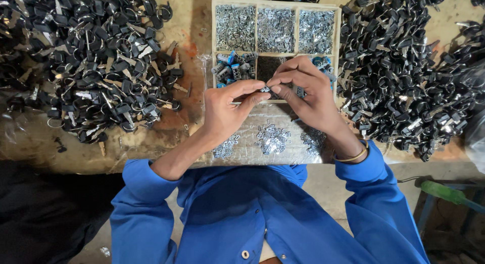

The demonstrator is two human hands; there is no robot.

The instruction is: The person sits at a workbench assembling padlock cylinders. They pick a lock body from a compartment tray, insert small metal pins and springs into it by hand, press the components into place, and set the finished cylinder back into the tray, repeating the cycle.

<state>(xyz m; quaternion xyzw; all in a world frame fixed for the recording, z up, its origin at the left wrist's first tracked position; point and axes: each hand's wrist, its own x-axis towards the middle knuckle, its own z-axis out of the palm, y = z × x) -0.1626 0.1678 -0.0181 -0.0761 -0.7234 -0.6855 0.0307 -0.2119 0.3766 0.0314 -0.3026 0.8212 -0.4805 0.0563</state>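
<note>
Currently a small metal part (265, 88) is pinched between both hands, fingertips meeting over the middle of the worktop (194, 31). Left hand (230, 110) is closed to a pinch, thumb and forefinger on the part's left end; the other fingers are curled. Right hand (303, 92) is likewise pinched on the right end, fingers bent over it. Detail of the part cannot be made out, too small.

Directly beyond the hands a wooden compartment tray (255, 21) is set: three far compartments are filled with small silver metal pieces (275, 29); of the near row, partly hidden by the hands, the left compartment is seen holding blue-and-silver cylinders (230, 69).

Just below the hands, on a clear plastic sheet (242, 142), three little heaps of silver pieces (273, 137) are laid side by side.

Well left of the left hand a large pile of black-headed keys on rings (91, 67) is spread; a similar pile (404, 72) lies right of the right hand.

A thin bangle (353, 157) is worn on the right wrist; blue sleeves (146, 193) are worn on both arms.
</note>
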